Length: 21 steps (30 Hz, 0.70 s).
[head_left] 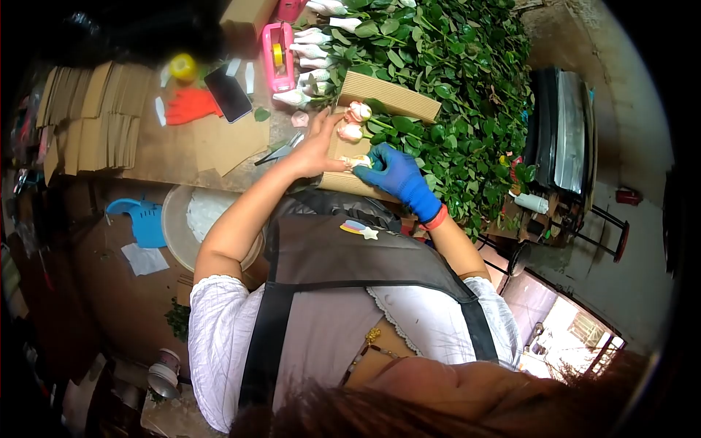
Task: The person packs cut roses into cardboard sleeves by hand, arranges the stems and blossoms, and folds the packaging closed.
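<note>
Three pale pink roses lie on a corrugated cardboard sheet: the upper rose (358, 112), the middle rose (350, 132) and the lower rose (355, 161). My left hand (315, 150) is bare and spread at the sheet's left side, its thumb beside the lower rose. In a blue glove, my right hand (394, 172) has its fingers closed at the lower rose's base, where its fingertips are partly hidden. A raised cardboard flap (391, 96) stands behind the upper rose. Leafy stems (453, 124) extend to the right.
Scissors (277, 152) lie left of my left hand. Farther left are a phone (228, 94), an orange glove (191, 106) and stacked cardboard (95, 117). A pink tape dispenser (278, 58) stands beside white-wrapped buds (310, 51). Below the table edge is a round tub (175, 226).
</note>
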Motion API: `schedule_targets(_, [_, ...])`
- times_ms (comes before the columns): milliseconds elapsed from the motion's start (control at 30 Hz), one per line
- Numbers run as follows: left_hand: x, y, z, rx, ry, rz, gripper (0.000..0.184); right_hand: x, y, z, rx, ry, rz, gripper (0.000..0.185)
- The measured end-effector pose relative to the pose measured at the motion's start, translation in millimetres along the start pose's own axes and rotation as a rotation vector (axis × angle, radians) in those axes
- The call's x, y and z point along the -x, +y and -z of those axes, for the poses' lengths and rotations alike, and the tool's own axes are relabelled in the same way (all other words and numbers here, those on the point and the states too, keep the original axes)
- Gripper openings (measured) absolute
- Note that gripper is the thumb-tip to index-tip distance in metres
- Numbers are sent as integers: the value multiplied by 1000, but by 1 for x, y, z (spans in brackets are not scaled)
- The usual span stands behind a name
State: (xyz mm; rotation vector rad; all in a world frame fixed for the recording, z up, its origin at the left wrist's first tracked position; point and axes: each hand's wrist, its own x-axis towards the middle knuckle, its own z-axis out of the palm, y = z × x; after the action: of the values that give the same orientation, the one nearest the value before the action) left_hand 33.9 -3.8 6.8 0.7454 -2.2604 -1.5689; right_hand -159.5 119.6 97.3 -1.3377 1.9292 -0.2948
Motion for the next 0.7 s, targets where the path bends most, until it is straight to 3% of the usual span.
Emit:
schedule_targets(100, [-1, 3, 1, 1, -2, 5, 114, 0, -5, -5, 22, 69, -19, 47])
schedule_targets(200, [1, 5, 2, -6, -2, 21, 115, -7, 9, -12, -225, 161, 5, 40])
schedule_targets(233, [1, 4, 1, 9, -3, 21, 115, -6, 13, -10, -173, 120, 16, 34])
schedule_targets(333, [0, 5, 2, 29, -10, 23, 116, 4, 15, -9, -543, 79, 73, 33])
schedule_targets(433, [0, 7, 3, 26, -10, 24, 116, 43, -5, 45, -788, -11, -35, 28])
schedule_targets(467, [1, 7, 3, 22, -14, 26, 116, 54, -1, 72, -465, -58, 145, 27])
schedule_targets(533, [1, 5, 3, -6, -20, 28, 118, 80, 15, 105, -169, -419, 117, 24])
schedule_targets(600, [0, 11, 3, -12, -35, 52, 119, 93, -13, 121, 281, -452, -54, 29])
schedule_targets(667, [0, 6, 1, -9, -13, 29, 114, 79, -8, 101, 415, 32, 371, 39])
schedule_targets(700, [-1, 4, -1, -8, -4, 15, 112, 60, -21, 88, 341, 138, 409, 38])
